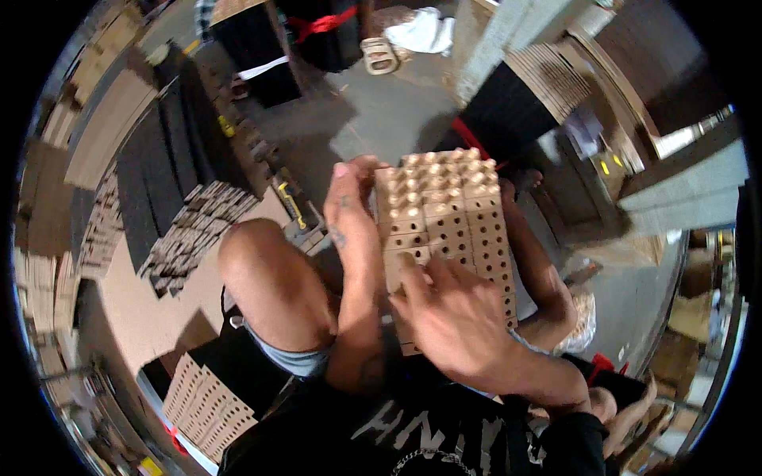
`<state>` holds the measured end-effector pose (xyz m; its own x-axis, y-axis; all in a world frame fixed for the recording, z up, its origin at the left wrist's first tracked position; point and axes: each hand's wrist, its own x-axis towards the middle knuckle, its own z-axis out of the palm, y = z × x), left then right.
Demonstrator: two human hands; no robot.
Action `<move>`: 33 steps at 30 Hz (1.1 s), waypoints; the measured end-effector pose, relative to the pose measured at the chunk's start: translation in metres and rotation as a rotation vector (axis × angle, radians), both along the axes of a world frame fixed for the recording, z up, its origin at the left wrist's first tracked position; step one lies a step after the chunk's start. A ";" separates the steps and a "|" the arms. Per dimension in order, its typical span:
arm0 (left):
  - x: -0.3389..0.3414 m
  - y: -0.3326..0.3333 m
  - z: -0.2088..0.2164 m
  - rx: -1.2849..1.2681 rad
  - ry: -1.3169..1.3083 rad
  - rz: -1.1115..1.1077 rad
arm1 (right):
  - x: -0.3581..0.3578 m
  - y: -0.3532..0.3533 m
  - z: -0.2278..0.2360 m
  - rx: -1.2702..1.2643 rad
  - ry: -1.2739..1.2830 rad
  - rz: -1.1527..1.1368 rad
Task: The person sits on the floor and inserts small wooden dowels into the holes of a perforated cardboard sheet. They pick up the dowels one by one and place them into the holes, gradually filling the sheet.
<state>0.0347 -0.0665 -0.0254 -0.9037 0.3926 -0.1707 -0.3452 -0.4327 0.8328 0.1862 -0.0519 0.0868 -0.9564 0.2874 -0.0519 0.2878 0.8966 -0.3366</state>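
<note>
On my lap stands a tan block of drilled pieces (pixel 494 238), with rows of round holes across its upper face. Short pegs (pixel 438 178) stick up from the holes at its far end, while dark holes show over much of the nearer part. My left hand (pixel 353 210) is closed against the block's left side, some of its fingers hidden by the block. Over the near left part of the block is my right hand (pixel 448 309), its fingers bent and drawn together at the holes. It is slightly blurred, and whatever lies between the fingertips is hidden.
Long black-sided stacks of drilled pieces (pixel 190 190) lie at the left. Another drilled bundle (pixel 208 404) sits at lower left. A black-wrapped stack (pixel 524 99) leans near a pale post (pixel 508 40). A yellow-and-black tool (pixel 292 202) and a sandal (pixel 379 57) lie farther out.
</note>
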 end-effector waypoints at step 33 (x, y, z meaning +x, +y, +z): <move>0.000 0.001 -0.008 -0.017 0.062 0.022 | 0.022 0.094 -0.016 0.200 0.271 0.055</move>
<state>0.0349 -0.0658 -0.0332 -0.9214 0.3695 -0.1204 -0.2829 -0.4252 0.8598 0.2083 0.0426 0.0707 -0.9419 0.2143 0.2588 0.1615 0.9641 -0.2107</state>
